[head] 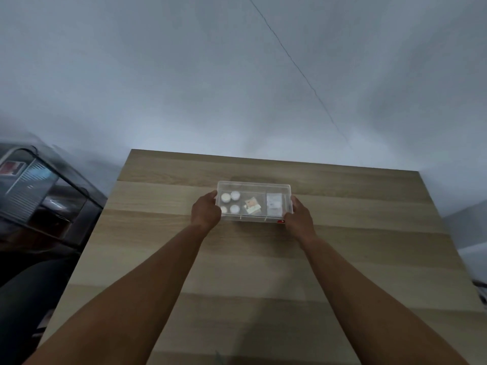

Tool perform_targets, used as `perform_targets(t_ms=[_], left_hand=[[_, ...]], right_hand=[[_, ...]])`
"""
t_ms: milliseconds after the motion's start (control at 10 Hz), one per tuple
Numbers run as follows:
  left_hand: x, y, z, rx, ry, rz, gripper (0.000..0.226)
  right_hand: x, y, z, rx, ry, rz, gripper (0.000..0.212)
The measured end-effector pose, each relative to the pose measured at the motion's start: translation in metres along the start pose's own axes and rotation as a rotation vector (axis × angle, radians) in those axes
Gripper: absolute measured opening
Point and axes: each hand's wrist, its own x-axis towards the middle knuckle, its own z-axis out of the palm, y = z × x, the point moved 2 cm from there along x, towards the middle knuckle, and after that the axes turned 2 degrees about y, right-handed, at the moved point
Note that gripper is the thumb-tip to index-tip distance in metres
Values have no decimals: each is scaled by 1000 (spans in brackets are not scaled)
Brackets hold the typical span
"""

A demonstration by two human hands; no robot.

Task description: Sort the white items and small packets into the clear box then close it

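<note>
The clear box (254, 186) rests on the wooden table (237, 259), its clear lid on top. Through the plastic I see several round white items (229, 202) in the left compartment, a small orange-and-white packet (252, 205) in the middle one, and white packets (274, 204) in the right one. My left hand (205, 212) grips the box's left end with fingers over the rim. My right hand (299, 216) grips its right end, near a small red label (280, 221) on the front corner.
A dark wire rack (44, 196) with stored goods stands to the left of the table. A grey wall (237, 75) rises behind the table's far edge. Bare wood stretches between the box and me, under my forearms.
</note>
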Motion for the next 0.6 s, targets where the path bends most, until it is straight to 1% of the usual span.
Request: perform_targets(t_ms=[200, 400, 500, 600], left_hand=[[1, -1, 1, 35, 5, 33, 59], [3, -4, 3, -17, -23, 22, 61], [-1, -2, 3, -55, -30, 34, 58], [-6, -6, 6, -137, 38, 4, 57]], right_hand=[[5, -1, -1, -25, -7, 11, 64], [4, 0, 2, -6, -13, 29, 66], [0, -3, -1, 9, -26, 12, 58], [-6, 0, -2, 116, 44, 43, 54]])
